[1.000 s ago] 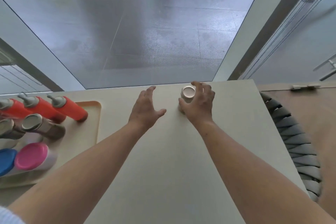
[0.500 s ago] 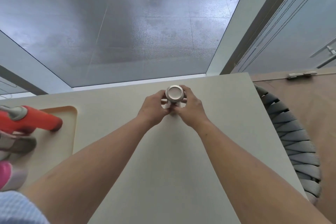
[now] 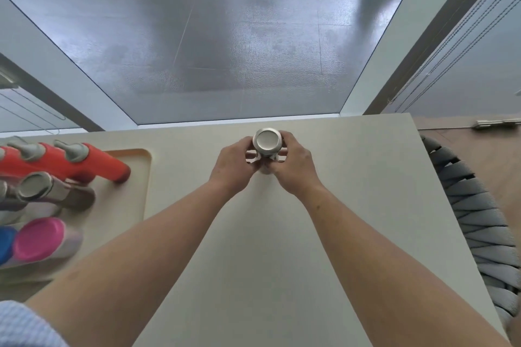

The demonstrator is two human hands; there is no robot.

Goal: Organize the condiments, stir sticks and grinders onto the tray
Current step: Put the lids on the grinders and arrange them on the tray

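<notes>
- Now the grinder (image 3: 267, 140) is upright at about twelve o'clock on the table (image 3: 282, 262), near the far edge and well apart from the tray (image 3: 142, 177). The hands hide its base, so I cannot tell if it rests on the table or is lifted.
- The left hand (image 3: 234, 166) comes from eight o'clock and the right hand (image 3: 296, 169) from four o'clock. The fingers of both are curled round the body under the metal cap, clamped on it.
- Probably two hands are used because the body is narrow and could tip.
- The tray lies at nine o'clock. On it stand red squeeze bottles (image 3: 93, 162) at the far side, then another metal-capped grinder (image 3: 48, 191), then a pink-lidded jar (image 3: 42, 239). I think like is kept with like.
- Bare tray floor shows along the right rim, so I judge the held grinder belongs there, beside its twin.
</notes>
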